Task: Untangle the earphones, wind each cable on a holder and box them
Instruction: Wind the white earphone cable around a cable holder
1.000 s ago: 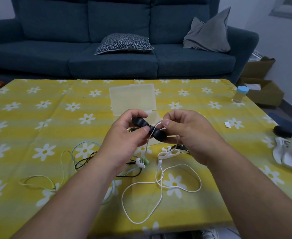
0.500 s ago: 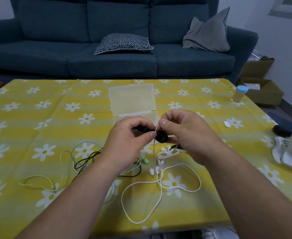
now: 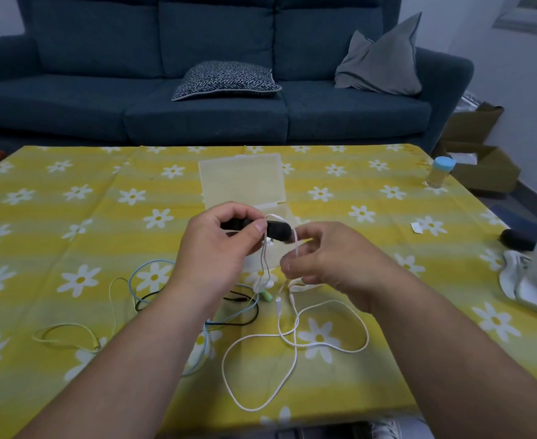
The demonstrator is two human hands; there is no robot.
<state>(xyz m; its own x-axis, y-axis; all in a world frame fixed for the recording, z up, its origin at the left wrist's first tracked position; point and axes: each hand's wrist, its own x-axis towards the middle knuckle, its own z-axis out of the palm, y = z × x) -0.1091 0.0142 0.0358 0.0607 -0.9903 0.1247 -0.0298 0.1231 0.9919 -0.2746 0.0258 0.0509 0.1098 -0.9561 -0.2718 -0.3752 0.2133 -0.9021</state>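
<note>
1. Left hand (image 3: 219, 248) grips one end of a black holder (image 3: 276, 230), thumb pressed on top. The holder is held above the worktop (image 3: 70, 223), in front of the open clear box (image 3: 242, 182).
2. The holder's long axis runs roughly left to right, from the left hand toward the right hand (image 3: 327, 258); its free end sticks out toward the right hand.
3. Right hand is pinched on the white cable (image 3: 295, 337) just beside that free end. The cable loops over the top of the holder and drops to the fingertips.
4. The rest of the white cable lies slack in loops on the worktop below and nearer the person; its earbuds (image 3: 265, 285) hang or rest just under the left hand, which one I cannot tell.
5. Judgement: winding is barely begun, about one turn visible. The next turn likely calls for the right hand to carry the cable around the holder, across its long axis, while the left hand keeps it steady.
6. A blue, black and pale green tangle (image 3: 153, 293) lies to the left, untouched, apart from the white loops.
</note>
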